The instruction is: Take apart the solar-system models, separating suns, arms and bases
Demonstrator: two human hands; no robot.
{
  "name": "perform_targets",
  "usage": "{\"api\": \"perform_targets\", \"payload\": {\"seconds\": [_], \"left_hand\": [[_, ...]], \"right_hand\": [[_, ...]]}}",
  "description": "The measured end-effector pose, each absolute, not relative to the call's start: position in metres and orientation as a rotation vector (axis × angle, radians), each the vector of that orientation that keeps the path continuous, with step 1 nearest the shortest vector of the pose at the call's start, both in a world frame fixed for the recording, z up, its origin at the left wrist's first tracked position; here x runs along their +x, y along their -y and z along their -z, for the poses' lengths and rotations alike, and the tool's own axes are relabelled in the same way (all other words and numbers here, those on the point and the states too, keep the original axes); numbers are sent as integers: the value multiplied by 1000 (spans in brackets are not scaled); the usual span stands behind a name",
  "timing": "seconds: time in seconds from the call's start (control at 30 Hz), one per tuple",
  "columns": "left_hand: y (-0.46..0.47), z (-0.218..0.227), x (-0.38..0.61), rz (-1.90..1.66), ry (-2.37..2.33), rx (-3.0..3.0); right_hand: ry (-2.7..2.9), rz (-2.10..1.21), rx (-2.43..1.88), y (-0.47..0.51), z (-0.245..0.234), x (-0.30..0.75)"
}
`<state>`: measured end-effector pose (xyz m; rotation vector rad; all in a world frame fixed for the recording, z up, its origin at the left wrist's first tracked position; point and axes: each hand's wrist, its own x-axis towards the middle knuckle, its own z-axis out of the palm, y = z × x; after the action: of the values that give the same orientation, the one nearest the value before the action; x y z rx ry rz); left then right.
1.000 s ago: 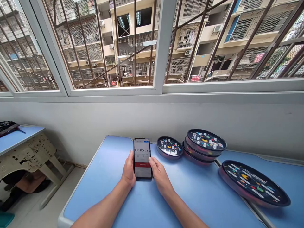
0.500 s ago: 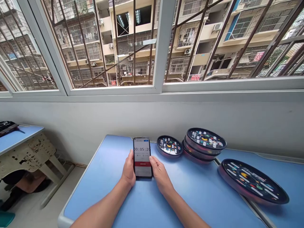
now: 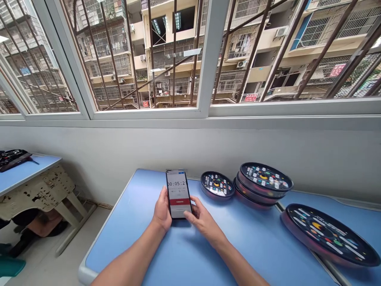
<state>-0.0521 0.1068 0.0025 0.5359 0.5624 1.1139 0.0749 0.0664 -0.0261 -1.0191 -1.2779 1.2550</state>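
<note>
A black smartphone (image 3: 178, 190) is held upright between my two hands above the blue desk, its screen facing me with a running time readout and a red bar below. My left hand (image 3: 162, 208) grips its left edge, thumb along the side. On the right edge, my right hand (image 3: 202, 218) holds the phone, its thumb over the lower right of the screen; the fingers behind are partly hidden. Just right of the phone lies a small round dark tin (image 3: 217, 185) with a colourful printed top.
Several similar round tins (image 3: 264, 178) are stacked farther right, and a larger one (image 3: 330, 234) lies near the desk's right side. The blue desk (image 3: 125, 238) meets a white wall under barred windows. At left, another desk (image 3: 32, 171) bears a black object; a person's arm (image 3: 44, 224) shows beneath.
My right thumb has moved down from the phone's side onto the lower screen. The phone tilts slightly, and the readout has advanced. The view has shifted a little to the left.
</note>
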Motion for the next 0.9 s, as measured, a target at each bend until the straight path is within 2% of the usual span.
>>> {"api": "perform_targets", "payload": {"seconds": [0.43,0.73,0.9], "left_hand": [[-106,-9,-66,-828,-481,548],[-110,-2,-66,-1019,-595,527],[-116,-7,-66,-1118,-602,558]], "right_hand": [[1390,-1014,-1192,-61,29,69],[1385,-982,-1216,-63,31,69],[1252,-747,-1379,-53,14,72]]}}
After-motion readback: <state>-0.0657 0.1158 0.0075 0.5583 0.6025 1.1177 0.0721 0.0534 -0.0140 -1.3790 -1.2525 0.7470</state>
